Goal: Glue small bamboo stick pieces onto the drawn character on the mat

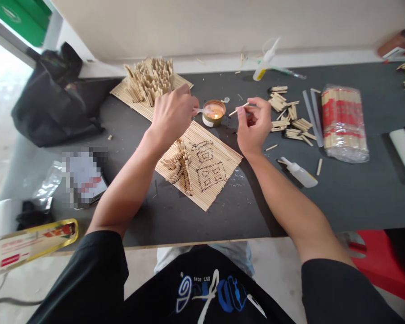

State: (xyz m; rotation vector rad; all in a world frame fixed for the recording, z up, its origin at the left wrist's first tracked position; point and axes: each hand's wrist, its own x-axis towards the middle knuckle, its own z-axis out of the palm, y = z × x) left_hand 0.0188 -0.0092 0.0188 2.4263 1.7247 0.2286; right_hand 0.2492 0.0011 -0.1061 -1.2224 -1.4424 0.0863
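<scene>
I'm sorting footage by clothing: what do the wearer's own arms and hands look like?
The left hand and right hand are bare, with no gloves or watch visible. The forearms are uncovered too, with loose, plain black sleeves ending near the elbows.

Bright overall; far left washes out white. Soft shadow runs beside your right forearm [286, 193] across the dark tabletop [374, 193]. Candle flame [216, 116], a small bright spot. Glints on the plastic-wrapped bundle [344, 123]. Brown object [396, 45], upper right, blurred. Pixelated patch [83, 177] hides detail at left.
</scene>
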